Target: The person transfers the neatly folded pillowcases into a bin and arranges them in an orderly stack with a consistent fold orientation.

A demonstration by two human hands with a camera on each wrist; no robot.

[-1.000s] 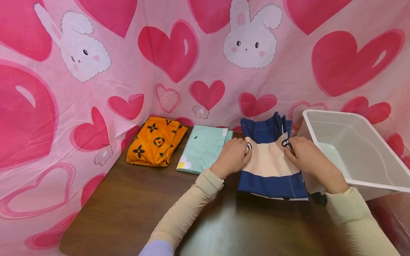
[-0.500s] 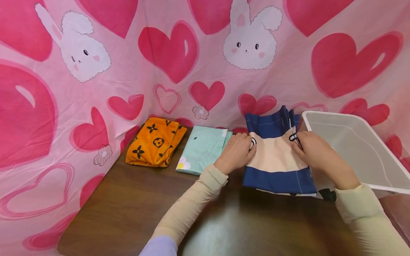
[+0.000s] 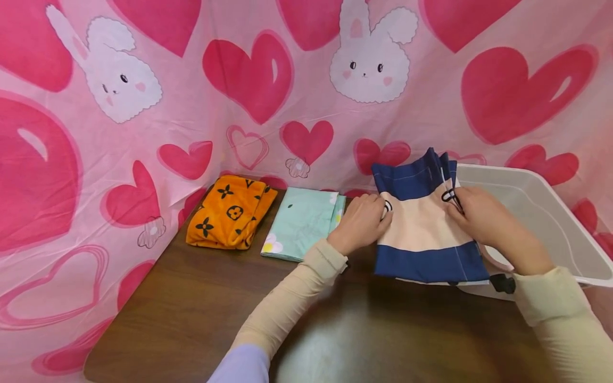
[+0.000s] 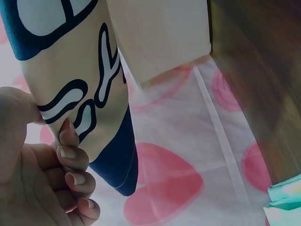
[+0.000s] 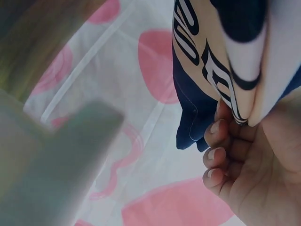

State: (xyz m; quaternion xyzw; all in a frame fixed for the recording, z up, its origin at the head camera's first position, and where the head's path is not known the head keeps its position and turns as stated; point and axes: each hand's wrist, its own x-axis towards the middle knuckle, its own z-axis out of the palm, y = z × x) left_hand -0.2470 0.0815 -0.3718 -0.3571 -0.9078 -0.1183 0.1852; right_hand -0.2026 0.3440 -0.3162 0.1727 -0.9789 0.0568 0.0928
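Note:
Both hands hold a folded blue-and-cream cloth up above the table's right side. My left hand pinches its left edge between thumb and fingers, as the left wrist view shows with the cloth hanging down with dark-outlined white lettering. On the opposite edge my right hand pinches several layers gathered together; in the right wrist view the fingertips of this hand curl against the cloth. In the head view the cloth's right side overlaps the near left wall of a white plastic bin.
A folded orange cloth with black motifs lies at the table's back left. Beside it is a folded mint-green cloth with flowers. The brown table ends at a pink heart-patterned curtain behind and to the left.
Both hands have carried the blue-and-cream cloth to the right and slightly upward, so it overlaps the bin more. The orange and mint cloths stay where they were.

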